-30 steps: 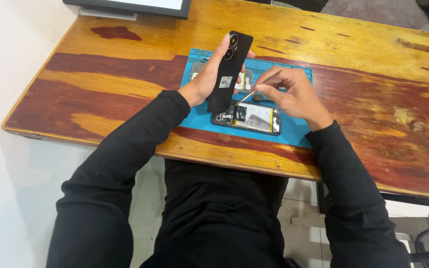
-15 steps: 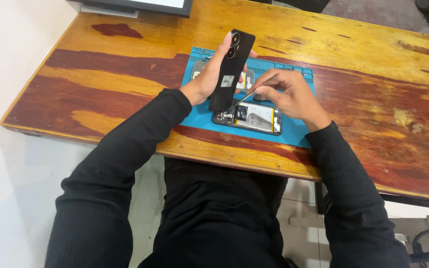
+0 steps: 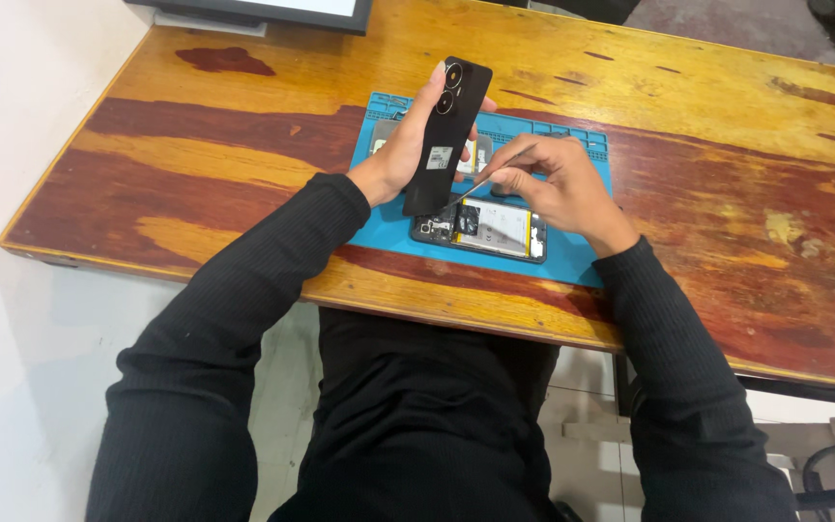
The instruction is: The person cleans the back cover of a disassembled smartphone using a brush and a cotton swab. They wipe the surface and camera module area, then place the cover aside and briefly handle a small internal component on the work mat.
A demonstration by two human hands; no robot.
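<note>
- Black and shiny, the phone back cover (image 3: 446, 135) stands almost upright in the left hand (image 3: 408, 155). The fingers are wrapped round its edge, so the hand is mostly closed on it.
- The right hand (image 3: 553, 184) is pinched shut on a thin metal tool (image 3: 483, 179). The tip of the tool points at the lower edge of the cover, close to it. Whether it touches is too small to tell.
- Just under both hands lies the opened phone (image 3: 490, 227), flat on the blue mat (image 3: 582, 261). Its inside parts face up.
- The mat sits on a wooden table (image 3: 244, 184), near the front edge.
- To do this well, the person should probably keep the cover still and firm with the left hand.
- The tool should move slowly and lightly, because a hard push could scratch the cover or slip down onto the open phone.
- Resting the right wrist on the mat would likely keep the tip steady.
</note>
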